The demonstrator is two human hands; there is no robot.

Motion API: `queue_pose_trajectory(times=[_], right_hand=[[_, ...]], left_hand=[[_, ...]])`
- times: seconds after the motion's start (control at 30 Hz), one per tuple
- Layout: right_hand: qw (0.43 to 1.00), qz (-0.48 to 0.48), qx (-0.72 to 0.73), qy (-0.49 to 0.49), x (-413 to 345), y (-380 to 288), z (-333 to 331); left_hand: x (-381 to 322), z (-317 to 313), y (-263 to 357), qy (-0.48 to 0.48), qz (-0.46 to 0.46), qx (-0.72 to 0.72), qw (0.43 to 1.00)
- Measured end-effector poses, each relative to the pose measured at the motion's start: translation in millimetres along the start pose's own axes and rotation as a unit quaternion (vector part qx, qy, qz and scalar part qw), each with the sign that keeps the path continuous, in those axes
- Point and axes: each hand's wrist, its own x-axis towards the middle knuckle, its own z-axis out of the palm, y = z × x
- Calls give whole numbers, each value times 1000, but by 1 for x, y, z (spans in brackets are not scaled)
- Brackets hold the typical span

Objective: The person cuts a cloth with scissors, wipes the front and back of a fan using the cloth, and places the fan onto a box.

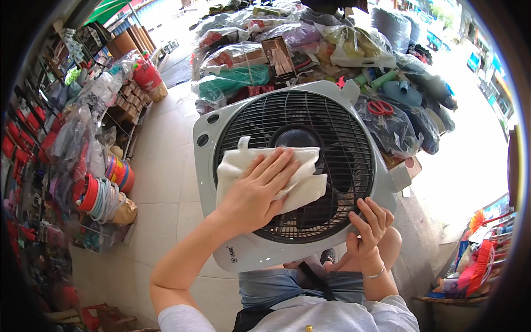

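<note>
A grey box fan (207, 174) with a round black grille (352, 166) is propped at my lap, its front facing up towards me. My left hand (265, 182) lies flat with its fingers together, pressing a folded white cloth (307, 195) onto the left and middle of the grille. The cloth covers part of the grille and reaches the dark centre hub (296, 139). My right hand (369, 228) holds the fan's lower right rim, fingertips at the grille's edge. Two dark round knobs (202, 140) sit at the upper left corner of the housing.
Plastic-bagged goods (236, 81) are heaped beyond the fan, with red-handled scissors (380, 108) on top at right. Crowded shelves (45, 137) and a red bucket with coiled hose (103, 199) stand left. A basket of goods (468, 265) sits right. The floor (157, 182) is tiled.
</note>
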Motion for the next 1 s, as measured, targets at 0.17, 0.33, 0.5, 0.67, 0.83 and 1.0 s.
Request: queue_pose_trajectory(times=[0.17,0.33,0.5,0.67,0.83,1.0], right_hand=[[998,-25,28,-44,23,-3,-18],[975,-75,138,-159,97,14,-39],[967,-118,157,-161,208,32,24],[950,17,191,-245,272,66,159],[950,67,137,-274,282,126,259],[933,68,89,-343,290,139,297]], left_hand=[[40,-4,-44,42,-1,4,999],[81,0,-92,19,-51,-57,997],[94,9,-103,60,-79,-57,993],[87,11,-100,72,-78,-71,992],[87,11,-95,62,-87,-64,992],[80,6,-97,60,-91,-75,991]])
